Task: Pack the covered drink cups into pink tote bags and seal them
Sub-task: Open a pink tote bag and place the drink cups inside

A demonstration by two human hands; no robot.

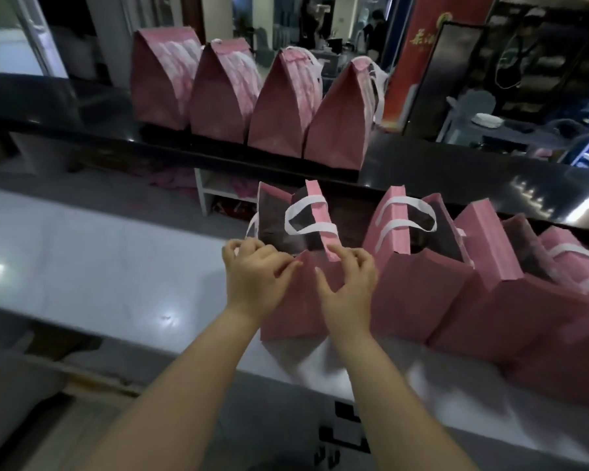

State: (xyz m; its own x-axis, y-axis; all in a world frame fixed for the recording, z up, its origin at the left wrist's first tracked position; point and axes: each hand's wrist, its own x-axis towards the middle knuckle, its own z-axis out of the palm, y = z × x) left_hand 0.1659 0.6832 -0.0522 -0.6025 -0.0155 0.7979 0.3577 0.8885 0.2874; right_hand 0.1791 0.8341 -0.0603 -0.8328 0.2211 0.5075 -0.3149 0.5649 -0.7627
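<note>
Crowding the tote bag (296, 300) — open bags (419, 294) beside, sealed bags (283, 110) behind.

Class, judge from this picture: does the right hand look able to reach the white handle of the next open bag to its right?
Probably yes: the right hand holds the open bag at its near rim, and the next bag's white handle stands exposed beside it, nothing between.

tote bags (296, 300): matt pink fabric | counter (99, 253): glossy, smooth | ledge (456, 171): glossy black
</note>
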